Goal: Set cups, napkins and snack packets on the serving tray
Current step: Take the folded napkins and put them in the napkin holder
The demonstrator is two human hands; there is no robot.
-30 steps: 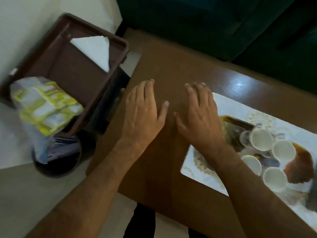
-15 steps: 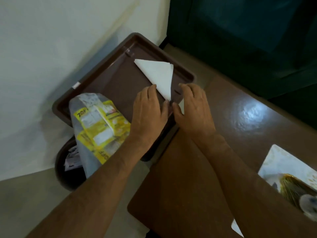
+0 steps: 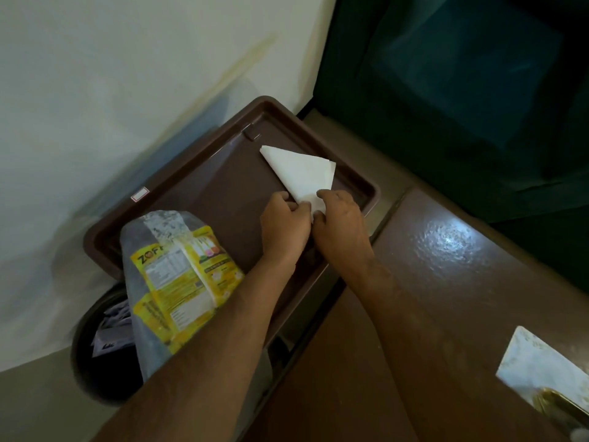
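Note:
A brown plastic serving tray (image 3: 204,173) sits to the left of the wooden table. A white napkin (image 3: 302,172) folded into a triangle lies in the tray's far right corner. My left hand (image 3: 285,224) and my right hand (image 3: 339,221) meet at the napkin's near tip, fingers curled and pinching the paper. A yellow and clear snack packet (image 3: 181,279) rests across the tray's near left end, partly hanging over the rim. No cups are in view.
The brown wooden table (image 3: 446,282) fills the right side. A patterned white mat (image 3: 538,362) shows at its lower right edge. A dark round bin (image 3: 102,352) with scraps stands below the tray. A white wall is at left, dark green upholstery behind.
Both hands left the bare table top and moved left onto the tray, then closed on the napkin's near tip. The view swung left, so the cups on the mat dropped out of sight.

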